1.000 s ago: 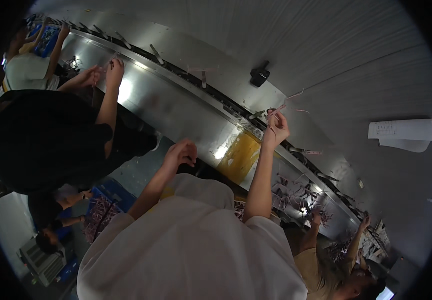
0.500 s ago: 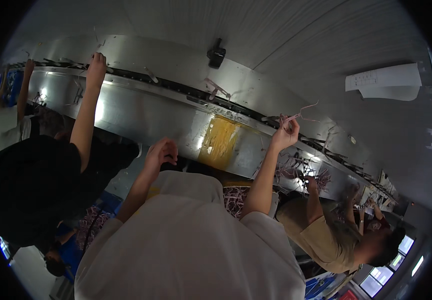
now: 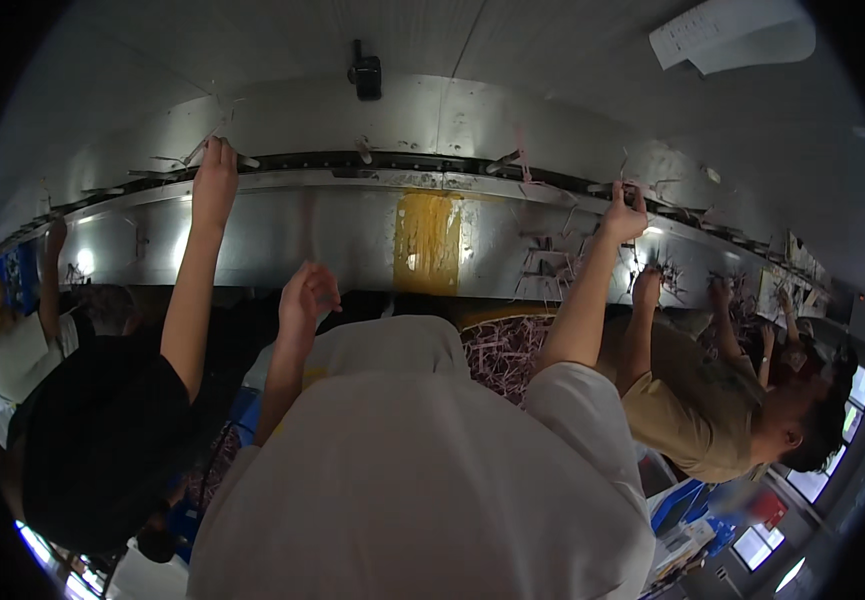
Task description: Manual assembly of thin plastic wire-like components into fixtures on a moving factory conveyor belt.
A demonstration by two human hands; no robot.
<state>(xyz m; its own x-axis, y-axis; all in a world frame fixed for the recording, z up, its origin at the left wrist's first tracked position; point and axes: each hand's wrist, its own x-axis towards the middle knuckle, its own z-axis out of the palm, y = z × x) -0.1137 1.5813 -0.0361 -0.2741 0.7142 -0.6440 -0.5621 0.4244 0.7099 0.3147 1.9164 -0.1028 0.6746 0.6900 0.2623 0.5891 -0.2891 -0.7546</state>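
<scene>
Shiny metal makes up the long surface point(image 3: 292, 240) in front of you, running right across your view. Beside it on your left is a person in a black shirt point(image 3: 102, 440), whose hand point(image 3: 214, 180) reaches the far edge; on your right is another in a tan shirt point(image 3: 697, 425). A dark rail point(image 3: 302, 162) follows that far edge. Below the near edge, beside your right forearm, lies a heap of pink strips point(image 3: 502, 355). A flaking yellow patch point(image 3: 425, 245) spans the surface from near edge to far, between your hands.

Your right hand point(image 3: 624, 217) is up at the far edge, right of the patch, its fingers narrow and pinching a thin pink strip point(image 3: 633, 187) by the rail; the exact grip is too small to make out. Your left hand point(image 3: 304, 298) hangs at the near edge, left of the patch, fingers loosely curled, thumb apart. Between patch and right hand, a hanging strip point(image 3: 523, 160) stands up from the rail.
</scene>
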